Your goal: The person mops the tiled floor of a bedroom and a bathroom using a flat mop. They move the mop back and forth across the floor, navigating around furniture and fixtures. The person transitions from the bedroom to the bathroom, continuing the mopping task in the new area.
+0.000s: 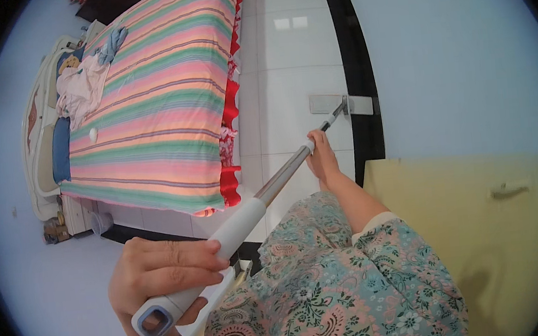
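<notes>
A flat mop with a white and metal pole (283, 183) slants across the view from lower left to upper right. Around its white upper grip, near the ringed end, are the fingers of my left hand (163, 270). Farther down the pole, my right hand (323, 157) is closed near a white collar. The mop's flat rectangular head (361, 105) lies on the floor, partly over pale tiles and partly over the black border along the wall.
To the left stands a bed (168, 113) with a striped cover, rumpled clothes (86, 88) and a red frilled skirt. A yellow door (464, 208) with a handle is at right. Pale tiles (277, 45) run between bed and blue wall (450, 43). A clear bin (101, 223) sits beside the bedside cabinet.
</notes>
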The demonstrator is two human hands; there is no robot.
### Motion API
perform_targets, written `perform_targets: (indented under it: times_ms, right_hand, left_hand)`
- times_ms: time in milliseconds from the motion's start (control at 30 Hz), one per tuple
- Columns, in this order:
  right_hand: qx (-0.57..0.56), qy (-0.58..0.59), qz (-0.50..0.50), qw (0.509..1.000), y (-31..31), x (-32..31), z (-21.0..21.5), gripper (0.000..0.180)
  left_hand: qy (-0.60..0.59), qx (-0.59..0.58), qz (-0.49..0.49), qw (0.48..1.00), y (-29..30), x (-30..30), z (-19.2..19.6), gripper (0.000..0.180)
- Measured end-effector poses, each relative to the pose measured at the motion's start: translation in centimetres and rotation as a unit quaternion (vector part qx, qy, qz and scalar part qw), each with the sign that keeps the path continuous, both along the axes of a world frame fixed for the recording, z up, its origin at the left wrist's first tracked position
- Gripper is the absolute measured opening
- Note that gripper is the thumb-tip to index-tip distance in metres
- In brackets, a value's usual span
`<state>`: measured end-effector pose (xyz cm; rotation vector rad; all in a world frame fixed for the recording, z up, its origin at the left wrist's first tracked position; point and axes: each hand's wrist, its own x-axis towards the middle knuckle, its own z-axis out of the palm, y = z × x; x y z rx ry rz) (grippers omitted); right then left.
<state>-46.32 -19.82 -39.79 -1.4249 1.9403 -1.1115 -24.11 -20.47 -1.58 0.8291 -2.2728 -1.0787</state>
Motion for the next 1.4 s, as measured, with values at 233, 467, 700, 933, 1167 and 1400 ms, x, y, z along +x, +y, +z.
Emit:
perform_targets:
  times_ms: [233, 467, 700, 933, 1167, 1400]
  right_hand:
    - [0.051, 0.043, 0.07, 0.995, 13.3, 11.8, 2.0, 0.052]
    - [0.049, -0.052, 0.314, 0.947, 16.1, 18.5, 4.9, 0.025]
    - [0.004, -0.02, 0.358, 0.934, 14.4, 20.4, 7.5, 0.016]
    - [-0.041, 0.053, 0.238, 0.969, 7.0, 14.4, 3.7, 0.017]
    - [0.019, 0.081, 0.247, 0.965, -1.6, 8.1, -4.5, 0.028]
    - [0.015, 0.053, 0.432, 0.9, 4.0, 14.2, -1.0, 0.027]
  left_hand:
    - [-0.176, 0.066, -0.289, 0.939, 5.7, 12.6, 4.5, 0.016]
    - [-0.13, -0.044, -0.291, 0.947, 11.1, 21.1, 8.4, 0.017]
    - [0.332, -0.03, 0.144, 0.932, 19.3, 23.3, 4.9, 0.04]
    - [0.314, 0.044, 0.116, 0.941, 18.0, 18.6, 1.2, 0.033]
    - [0.135, 0.054, 0.187, 0.972, 14.7, 9.1, -8.7, 0.01]
    - [0.147, 0.086, 0.441, 0.881, 20.7, 13.5, -1.9, 0.028]
